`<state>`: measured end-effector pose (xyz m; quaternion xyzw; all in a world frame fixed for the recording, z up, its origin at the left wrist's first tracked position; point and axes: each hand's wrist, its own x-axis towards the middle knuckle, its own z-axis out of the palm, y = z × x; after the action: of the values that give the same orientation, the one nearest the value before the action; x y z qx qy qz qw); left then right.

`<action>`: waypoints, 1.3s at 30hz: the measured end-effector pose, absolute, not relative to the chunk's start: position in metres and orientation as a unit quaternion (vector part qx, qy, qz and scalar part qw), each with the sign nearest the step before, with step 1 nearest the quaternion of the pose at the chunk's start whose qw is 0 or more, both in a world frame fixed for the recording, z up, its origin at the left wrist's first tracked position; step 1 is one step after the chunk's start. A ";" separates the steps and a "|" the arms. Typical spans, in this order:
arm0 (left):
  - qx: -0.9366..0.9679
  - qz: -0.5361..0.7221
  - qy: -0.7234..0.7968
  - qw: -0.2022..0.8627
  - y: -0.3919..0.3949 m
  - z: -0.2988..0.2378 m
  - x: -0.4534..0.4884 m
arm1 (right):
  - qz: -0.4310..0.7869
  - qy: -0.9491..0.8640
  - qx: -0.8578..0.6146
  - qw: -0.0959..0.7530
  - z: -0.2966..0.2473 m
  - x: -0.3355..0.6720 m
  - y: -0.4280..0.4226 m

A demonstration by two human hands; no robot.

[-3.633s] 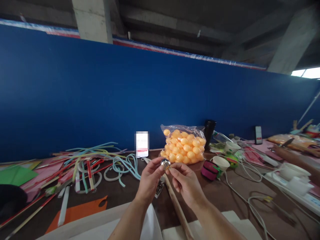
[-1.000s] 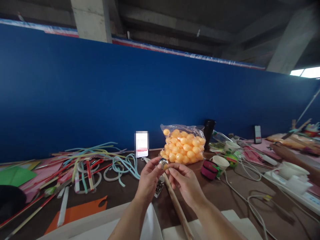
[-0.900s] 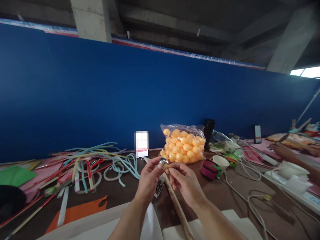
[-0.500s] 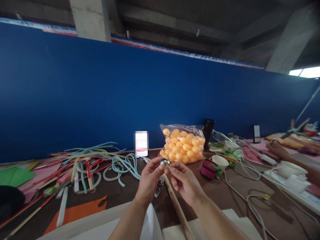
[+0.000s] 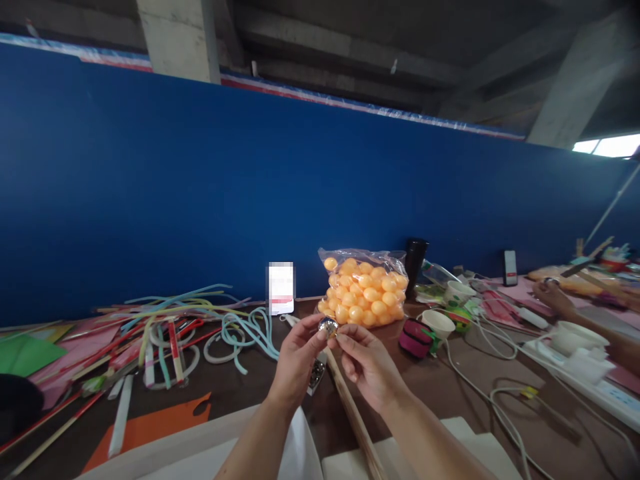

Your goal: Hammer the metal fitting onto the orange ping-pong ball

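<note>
A small shiny silver ball (image 5: 328, 325) is pinched between the thumb and fingertips of my left hand (image 5: 299, 353), held up in front of the bag. My right hand (image 5: 367, 360) is closed in a pinch at the ball's right edge. A tiny gold-coloured bit shows at those fingertips, too small to name. Below and between the hands, a small open box (image 5: 318, 375) of dark metal bits is partly hidden by my left hand. A long wooden stick (image 5: 353, 410) runs under my hands toward the front edge.
Behind my hands stands a clear bag of orange balls (image 5: 367, 293), with a phone (image 5: 281, 287) to its left. Coloured tubes (image 5: 245, 333) lie to the left. Paper cups (image 5: 437, 325), cables and a power strip (image 5: 620, 393) are on the right, near another person's hand (image 5: 553, 298).
The view has shifted very slightly. Both hands keep their pinch at the silver ball with hardly any visible movement.
</note>
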<state>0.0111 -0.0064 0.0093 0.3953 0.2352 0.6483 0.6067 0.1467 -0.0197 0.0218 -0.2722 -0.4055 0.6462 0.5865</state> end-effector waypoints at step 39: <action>0.401 0.648 0.236 0.602 -0.006 0.008 0.010 | 0.644 -0.394 -0.275 0.596 0.023 0.142 -0.021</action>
<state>0.0102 -0.0062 0.0079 0.4012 0.2361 0.6484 0.6024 0.1418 -0.0207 0.0234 -0.2749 -0.3940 0.6438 0.5956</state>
